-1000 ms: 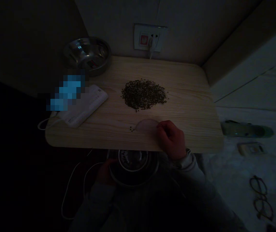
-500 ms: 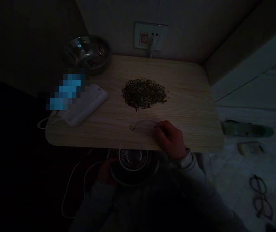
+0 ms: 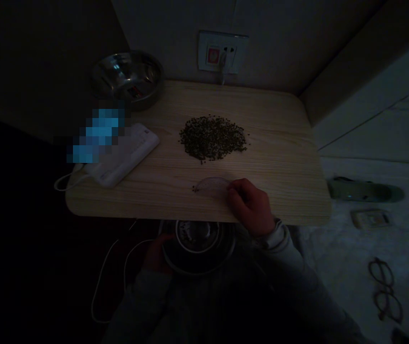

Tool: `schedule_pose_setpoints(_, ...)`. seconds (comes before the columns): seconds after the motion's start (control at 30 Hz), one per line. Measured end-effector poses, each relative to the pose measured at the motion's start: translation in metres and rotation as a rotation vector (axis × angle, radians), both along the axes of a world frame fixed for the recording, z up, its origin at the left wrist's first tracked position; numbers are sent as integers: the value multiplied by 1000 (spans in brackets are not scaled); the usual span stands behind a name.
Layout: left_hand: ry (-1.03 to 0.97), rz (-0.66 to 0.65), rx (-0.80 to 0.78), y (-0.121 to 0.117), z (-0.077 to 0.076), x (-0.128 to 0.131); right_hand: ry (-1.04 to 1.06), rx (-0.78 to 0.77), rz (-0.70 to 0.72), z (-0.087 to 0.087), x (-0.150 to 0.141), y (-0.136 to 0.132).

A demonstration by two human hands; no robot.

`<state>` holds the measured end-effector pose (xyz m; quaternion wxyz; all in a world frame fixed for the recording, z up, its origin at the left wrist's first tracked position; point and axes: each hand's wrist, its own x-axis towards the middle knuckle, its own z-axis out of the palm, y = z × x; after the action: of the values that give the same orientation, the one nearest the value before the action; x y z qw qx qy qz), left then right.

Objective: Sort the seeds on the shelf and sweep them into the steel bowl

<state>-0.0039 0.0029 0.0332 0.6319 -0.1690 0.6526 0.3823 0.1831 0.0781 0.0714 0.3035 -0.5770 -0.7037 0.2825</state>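
My right hand [image 3: 249, 205] is closed in a pinch on a thin, clear, curved piece of plastic [image 3: 212, 185], which rests against the tabletop near its front edge. A few dark grains [image 3: 194, 189] lie at its left tip. Farther back is a flat pile of small dark grains [image 3: 212, 137]. Below the table edge, my left hand [image 3: 157, 253] is wrapped round the left side of a dark round bowl [image 3: 197, 268]. Inside that bowl sits a smaller light-rimmed cup [image 3: 198, 239] with some dark bits in it. Dim light hides most of the left fingers.
A steel basin [image 3: 127, 79] stands at the table's [image 3: 276, 124] back left, behind a white power strip [image 3: 125, 153] and a blurred-out bright screen [image 3: 97, 136]. A wall socket [image 3: 223, 52] holds a plug. Eyeglasses [image 3: 385, 289] and a green object [image 3: 365, 191] lie on white bedding at right.
The clear plastic piece has shifted slightly left, closer to the few loose grains, with my right hand still pinching it. My left hand and the bowl stay put.
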Motion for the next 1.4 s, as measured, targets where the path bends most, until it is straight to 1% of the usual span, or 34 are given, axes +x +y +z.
schedule_pose_setpoints(0.13,37,25,13,-1,-3,0,-10,-1,1,0,0,1)
schedule_pose_setpoints(0.27,-5,-5,-47,2,1,1,-17,2,8,0,0,1)
schedule_pose_setpoints(0.33,6,-16,-42,2,2,1,-22,11,2,0,0,1)
schedule_pose_setpoints(0.43,40,11,-3,2,2,1,-20,30,-33,0,0,0)
schedule_pose_setpoints(0.57,-29,-27,-55,2,4,0,3,42,-90,1,0,0)
schedule_pose_setpoints(0.67,34,-4,1,2,6,1,0,49,-125,1,-1,-1)
schedule_pose_setpoints(0.77,39,26,27,2,7,2,-5,64,-168,1,-1,-1)
schedule_pose_setpoints(0.9,1,11,-53,4,8,2,11,63,-201,1,0,-1)
schedule_pose_setpoints(0.97,-10,-5,-64,5,8,2,11,61,-209,1,0,-1)
schedule_pose_setpoints(1.03,-3,4,-29,5,8,2,3,57,-198,0,-1,0)
schedule_pose_setpoints(1.17,10,23,5,4,9,3,10,53,-125,-1,-1,0)
schedule_pose_setpoints(1.3,-37,-4,-30,5,9,4,22,35,-47,0,0,-1)
schedule_pose_setpoints(1.4,48,-22,-38,5,10,4,25,24,-43,0,0,-1)
